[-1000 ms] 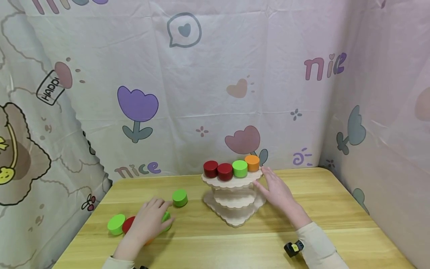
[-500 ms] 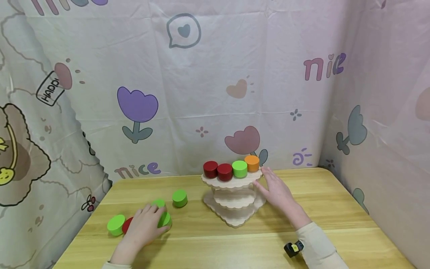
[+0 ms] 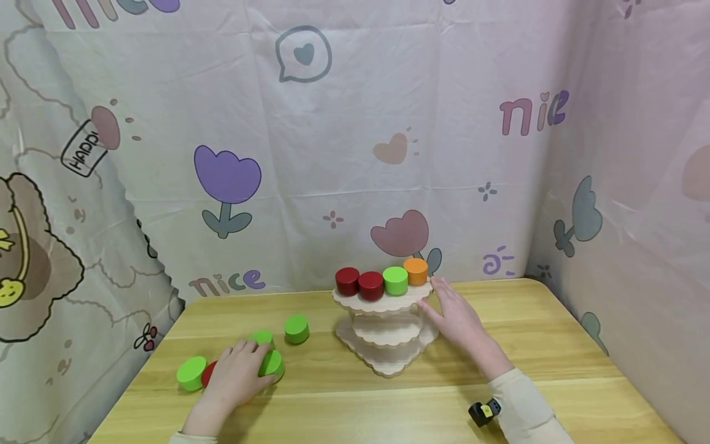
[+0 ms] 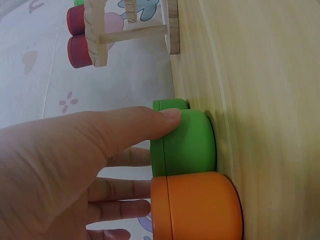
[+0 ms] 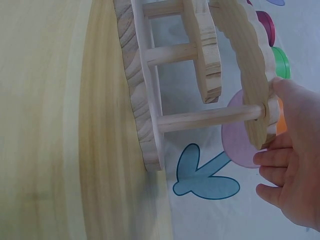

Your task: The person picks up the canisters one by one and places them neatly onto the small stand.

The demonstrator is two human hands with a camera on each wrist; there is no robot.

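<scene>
My left hand (image 3: 235, 376) is at a cluster of round blocks on the left of the table. Its thumb lies against the side of a green round block (image 4: 192, 142), with the index finger on the opposite side. Beside that one stands an orange round block (image 4: 200, 207), close to the other fingers. My right hand (image 3: 457, 314) holds the right corner of the top tier of a scalloped wooden stand (image 3: 386, 330), thumb at the front edge, fingers behind. On that tier sit two red round blocks (image 3: 371, 285), a green one (image 3: 395, 280) and an orange one (image 3: 415, 271).
Around the left hand are a light green block (image 3: 192, 373), a partly hidden red block (image 3: 208, 373) and a green block (image 3: 263, 338). Another green block (image 3: 296, 328) stands nearer the stand. A printed cloth (image 3: 310, 142) hangs behind the wooden table (image 3: 543, 345).
My left hand has drawn back slightly toward the left and lowered to the green block, uncovering another green block behind its fingers. The right hand and the stand have stayed in place.
</scene>
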